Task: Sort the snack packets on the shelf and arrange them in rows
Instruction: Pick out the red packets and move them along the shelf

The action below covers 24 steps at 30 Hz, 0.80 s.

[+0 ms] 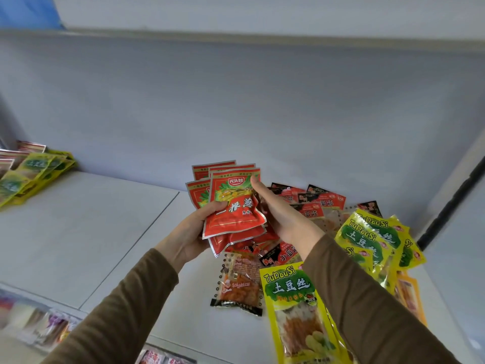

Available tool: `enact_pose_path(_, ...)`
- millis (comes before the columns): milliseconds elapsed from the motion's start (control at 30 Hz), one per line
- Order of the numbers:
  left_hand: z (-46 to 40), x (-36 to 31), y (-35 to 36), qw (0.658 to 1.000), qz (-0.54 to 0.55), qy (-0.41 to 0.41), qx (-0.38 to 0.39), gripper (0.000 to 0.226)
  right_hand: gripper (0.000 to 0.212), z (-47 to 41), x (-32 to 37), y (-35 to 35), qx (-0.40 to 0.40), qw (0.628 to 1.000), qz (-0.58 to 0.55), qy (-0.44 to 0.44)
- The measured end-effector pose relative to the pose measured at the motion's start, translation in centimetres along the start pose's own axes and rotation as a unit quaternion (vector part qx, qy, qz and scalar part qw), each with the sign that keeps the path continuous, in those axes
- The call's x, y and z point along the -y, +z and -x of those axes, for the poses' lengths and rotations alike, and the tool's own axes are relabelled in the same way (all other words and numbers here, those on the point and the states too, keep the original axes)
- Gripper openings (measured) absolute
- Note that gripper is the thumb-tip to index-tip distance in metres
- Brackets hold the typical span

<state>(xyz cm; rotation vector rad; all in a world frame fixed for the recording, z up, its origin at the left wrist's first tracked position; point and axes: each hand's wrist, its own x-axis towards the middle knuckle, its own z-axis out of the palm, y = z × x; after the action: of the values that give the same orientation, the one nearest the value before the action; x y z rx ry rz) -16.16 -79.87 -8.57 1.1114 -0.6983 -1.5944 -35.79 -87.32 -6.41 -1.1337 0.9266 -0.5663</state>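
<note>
- Head camera is showing the left hand gripping a fanned stack of red packets above the shelf, thumb clamping the front one.
- Right hand is steadying the stack's right edge, fingers fairly straight, grasping nothing that I can make out.
- Slick, glossy foil is probably sliding against itself; a looser grip could be letting the rear packets slip out and drop.
- Beneath and right of the grip, the mixed pile is lying unsorted: flat crinkled pouches with sealed edges.
- Yellow packets, right of the grip, are looking shiny, some with clear windows.
- Far left of the grip, sorted packets are overlapping in a row.
</note>
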Motion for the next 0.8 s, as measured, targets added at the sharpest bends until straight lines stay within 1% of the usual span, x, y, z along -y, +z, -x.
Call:
enact_pose_path(33,0.2,0.0,-0.3,1.000,-0.003,0.003,-0.005,0.064,0.083,-0.1,-0.1,0.4,0.026,1.000,-0.010,-0.006)
enact_pose_path(67,0.3,0.0,-0.6,1.000,-0.011,0.006,-0.008,0.064,0.072,-0.1,-0.2,0.8,0.037,0.999,-0.015,-0.014)
enact_pose_path(100,0.6,-0.1,-1.0,1.000,-0.022,0.010,-0.010,0.064,0.069,-0.1,-0.3,1.4,0.036,0.999,-0.016,-0.020)
enact_pose_path(233,1.7,-0.8,-3.3,0.998,-0.056,0.016,-0.016,0.063,0.077,-1.2,-1.3,4.7,0.017,0.999,-0.033,-0.021)
enact_pose_path(400,3.7,-2.7,-8.4,0.998,-0.064,0.008,-0.026,0.066,0.069,-3.3,-2.2,11.0,0.041,0.998,-0.054,0.002)
enact_pose_path(533,5.4,-4.8,-14.5,0.997,-0.077,0.001,-0.026,0.064,0.062,-6.0,-2.7,17.5,0.033,0.997,-0.062,-0.007)
enact_pose_path(633,6.4,-6.8,-20.1,0.995,-0.087,0.005,-0.042,0.065,0.060,-8.4,-3.6,23.0,0.021,0.996,-0.082,-0.019)
enact_pose_path(800,7.3,-9.4,-28.3,0.985,-0.152,0.034,-0.075,0.069,0.066,-12.5,-5.1,30.3,-0.040,0.992,-0.105,-0.055)
